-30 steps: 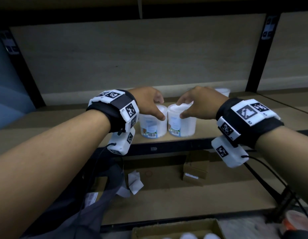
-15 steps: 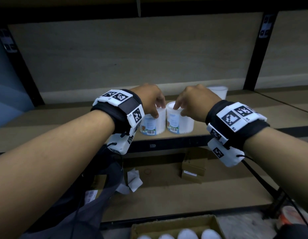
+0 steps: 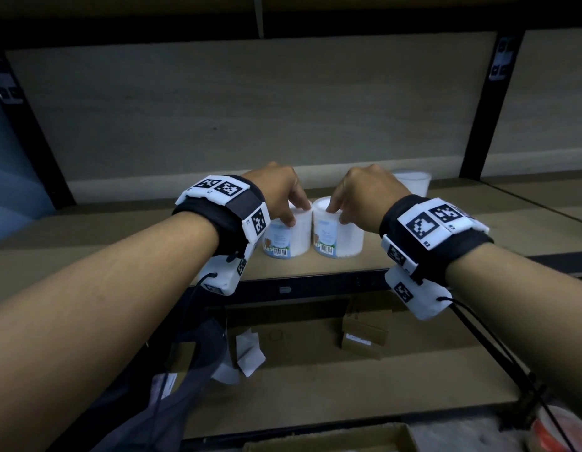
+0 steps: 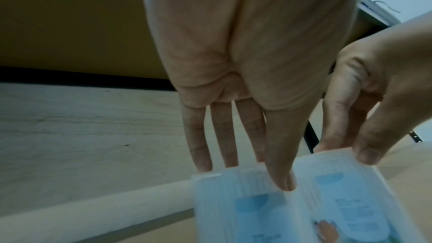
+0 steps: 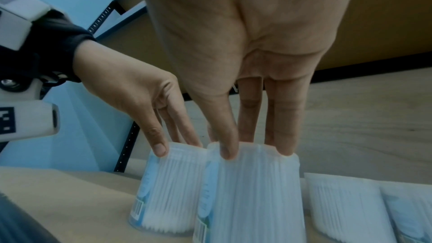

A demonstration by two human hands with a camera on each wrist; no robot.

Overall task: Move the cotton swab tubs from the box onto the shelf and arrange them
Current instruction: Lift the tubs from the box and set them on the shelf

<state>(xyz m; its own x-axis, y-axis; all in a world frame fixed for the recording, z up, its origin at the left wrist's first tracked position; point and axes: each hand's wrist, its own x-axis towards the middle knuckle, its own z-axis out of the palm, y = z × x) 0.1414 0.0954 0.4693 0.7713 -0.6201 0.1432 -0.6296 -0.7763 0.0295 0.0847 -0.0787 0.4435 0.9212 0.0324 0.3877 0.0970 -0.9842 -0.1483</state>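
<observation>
Shelf [image 3: 413, 256]; fingertips [image 5: 228, 151] seemingly atop tubs [image 3: 337, 234].

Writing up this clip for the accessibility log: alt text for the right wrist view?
The right hand grips the top rim of an upright cotton swab tub on the shelf; the left hand grips the neighbouring tub beside it. More tubs stand further right.

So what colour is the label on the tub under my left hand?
Light blue, with a barcode, on the left tub under your left hand; the head view shows it best.
</observation>
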